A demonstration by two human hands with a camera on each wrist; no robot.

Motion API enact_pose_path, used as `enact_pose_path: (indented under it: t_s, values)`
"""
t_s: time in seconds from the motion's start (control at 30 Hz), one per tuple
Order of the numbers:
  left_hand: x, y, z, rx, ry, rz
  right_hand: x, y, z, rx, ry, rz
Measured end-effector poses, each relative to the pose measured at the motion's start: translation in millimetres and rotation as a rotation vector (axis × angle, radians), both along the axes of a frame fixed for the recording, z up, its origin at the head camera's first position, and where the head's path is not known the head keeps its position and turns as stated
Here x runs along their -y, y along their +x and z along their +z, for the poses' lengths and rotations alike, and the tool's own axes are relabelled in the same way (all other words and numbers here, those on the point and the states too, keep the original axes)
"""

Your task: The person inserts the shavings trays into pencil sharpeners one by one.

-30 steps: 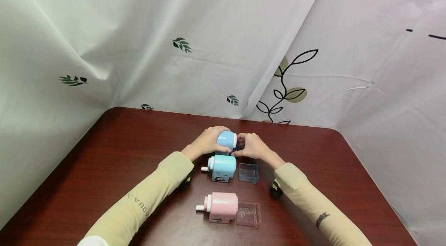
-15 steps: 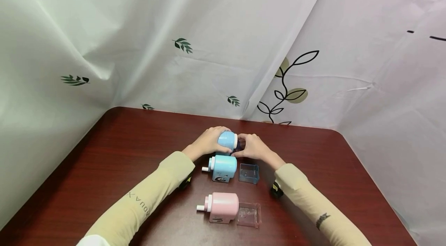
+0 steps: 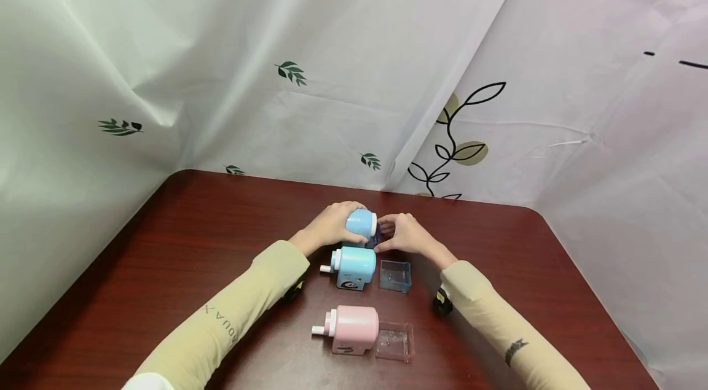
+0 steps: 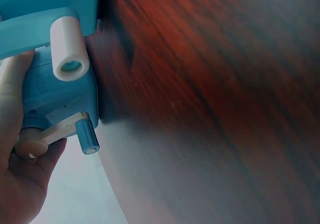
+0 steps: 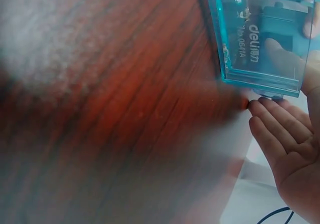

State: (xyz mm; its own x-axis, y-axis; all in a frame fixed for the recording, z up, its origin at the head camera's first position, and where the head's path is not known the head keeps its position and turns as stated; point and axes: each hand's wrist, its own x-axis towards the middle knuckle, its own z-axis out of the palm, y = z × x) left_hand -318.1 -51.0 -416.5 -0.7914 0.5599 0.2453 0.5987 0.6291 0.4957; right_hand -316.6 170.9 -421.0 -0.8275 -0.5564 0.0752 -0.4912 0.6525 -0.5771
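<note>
— Where is the sharpener?

— In my left hand (image 3: 330, 225), fingers wrapped round the blue sharpener (image 3: 361, 222), lifted just beyond a second blue one (image 3: 354, 265). Its long axis runs left to right, crank (image 4: 55, 134) end toward my palm.

— And your right hand?

— My right hand (image 3: 406, 233) meets its other end; fingers (image 5: 280, 121) look relaxed, nothing clearly gripped.

— Room?

— Bare table (image 3: 182, 242) lies left of my fingers; a clear drawer (image 3: 395, 274) sits just nearer me, the far edge close beyond.

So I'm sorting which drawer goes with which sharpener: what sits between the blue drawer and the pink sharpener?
In the head view, only bare tabletop lies between the blue drawer and the pink sharpener.
</note>
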Motion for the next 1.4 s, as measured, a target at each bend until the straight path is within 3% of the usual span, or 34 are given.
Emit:
enact_pose_path:
  t_s: [1.4]
  values:
    - [0.8, -1.9, -1.4, -0.004, -0.009, -0.001, 17.0, -5.9, 3.1, 0.013, 0.018, 0.008]
